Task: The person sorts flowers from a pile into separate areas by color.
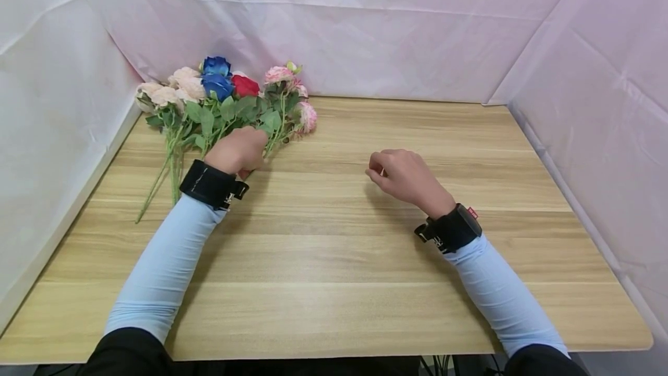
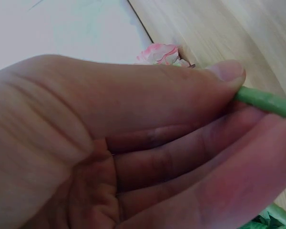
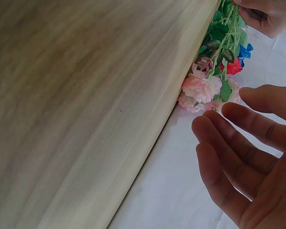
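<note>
**Flower bunch, far-left of desk**

Your left hand (image 1: 237, 149) pinches a green stem (image 2: 267, 101) between thumb and fingers within the bunch (image 1: 224, 103). Your right hand (image 1: 404, 177) hovers mid-desk (image 1: 334, 260), well apart, fingers loosely curled, holding nothing.

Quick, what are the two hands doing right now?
Left hand: pinches a green flower stem between thumb and fingers.
Right hand: holds nothing, fingers loosely curled above the table.
</note>
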`<state>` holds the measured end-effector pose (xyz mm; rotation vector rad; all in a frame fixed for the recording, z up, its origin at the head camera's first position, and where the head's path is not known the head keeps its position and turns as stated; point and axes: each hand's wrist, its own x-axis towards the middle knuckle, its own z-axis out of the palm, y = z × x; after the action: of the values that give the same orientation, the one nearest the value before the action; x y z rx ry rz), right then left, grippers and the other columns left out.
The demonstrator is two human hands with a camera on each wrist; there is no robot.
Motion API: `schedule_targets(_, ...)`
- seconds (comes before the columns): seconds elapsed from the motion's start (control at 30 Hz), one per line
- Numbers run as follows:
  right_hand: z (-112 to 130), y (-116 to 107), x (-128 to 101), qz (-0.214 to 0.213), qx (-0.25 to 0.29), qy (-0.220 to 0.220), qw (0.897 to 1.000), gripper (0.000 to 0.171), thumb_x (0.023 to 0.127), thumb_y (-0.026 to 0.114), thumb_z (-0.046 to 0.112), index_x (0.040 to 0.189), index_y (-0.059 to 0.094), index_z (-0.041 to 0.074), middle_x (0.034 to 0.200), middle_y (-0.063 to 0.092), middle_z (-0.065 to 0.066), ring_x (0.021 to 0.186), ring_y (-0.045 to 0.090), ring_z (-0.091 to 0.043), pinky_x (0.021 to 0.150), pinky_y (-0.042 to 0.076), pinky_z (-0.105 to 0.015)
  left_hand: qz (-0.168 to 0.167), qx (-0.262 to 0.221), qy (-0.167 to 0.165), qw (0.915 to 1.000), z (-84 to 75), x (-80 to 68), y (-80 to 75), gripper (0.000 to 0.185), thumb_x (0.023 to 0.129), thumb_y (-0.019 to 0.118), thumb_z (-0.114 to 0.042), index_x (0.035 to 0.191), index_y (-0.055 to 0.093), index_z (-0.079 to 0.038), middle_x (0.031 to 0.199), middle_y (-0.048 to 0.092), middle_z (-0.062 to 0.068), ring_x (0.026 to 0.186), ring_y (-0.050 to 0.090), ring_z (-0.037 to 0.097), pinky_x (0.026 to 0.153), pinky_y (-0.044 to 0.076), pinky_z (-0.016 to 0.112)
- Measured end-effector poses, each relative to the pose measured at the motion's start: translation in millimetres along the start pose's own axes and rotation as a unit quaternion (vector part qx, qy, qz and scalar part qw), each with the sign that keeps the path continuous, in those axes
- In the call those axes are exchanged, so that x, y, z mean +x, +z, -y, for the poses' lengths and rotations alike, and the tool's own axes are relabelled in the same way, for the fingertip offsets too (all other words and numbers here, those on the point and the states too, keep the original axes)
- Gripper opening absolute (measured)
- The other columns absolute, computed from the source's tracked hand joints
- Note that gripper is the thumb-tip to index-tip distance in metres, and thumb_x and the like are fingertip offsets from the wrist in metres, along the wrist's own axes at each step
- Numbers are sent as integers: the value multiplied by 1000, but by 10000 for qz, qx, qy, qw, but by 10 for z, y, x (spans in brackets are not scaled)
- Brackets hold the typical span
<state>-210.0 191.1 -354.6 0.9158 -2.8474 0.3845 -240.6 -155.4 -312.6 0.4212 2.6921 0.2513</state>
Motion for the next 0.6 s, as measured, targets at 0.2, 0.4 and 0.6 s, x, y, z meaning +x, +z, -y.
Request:
schedule_targets(0.2,-12,25,-2,54,18,4,10000,14,100,66,25,92,71,15,84,71,3,69,62,-14,62,49,-31,-12,155,76,9999,-41,-25,-16,19,95,56,1,84,70,2,76,68,15,57,63,24,59,51,31)
schedule_targets(0.4,-18,32,-3,62,-3,32,10000,14,100,65,24,91,71,16,83,70,3,69,61,-14,62,48,-32,-132,131,184,9997,-73,-61,-46,17,92,55,3,78,66,0,74,66,14,55,63,24,60,50,32)
schedule_targets(0.6,-21,26,5,76,20,21,10000,14,100,66,23,90,71,16,82,70,3,68,60,-14,63,48,-31,-313,146,437,9984,-135,-91,-67,21,89,53,5,72,61,-4,60,59,7,50,58,21,61,47,31)
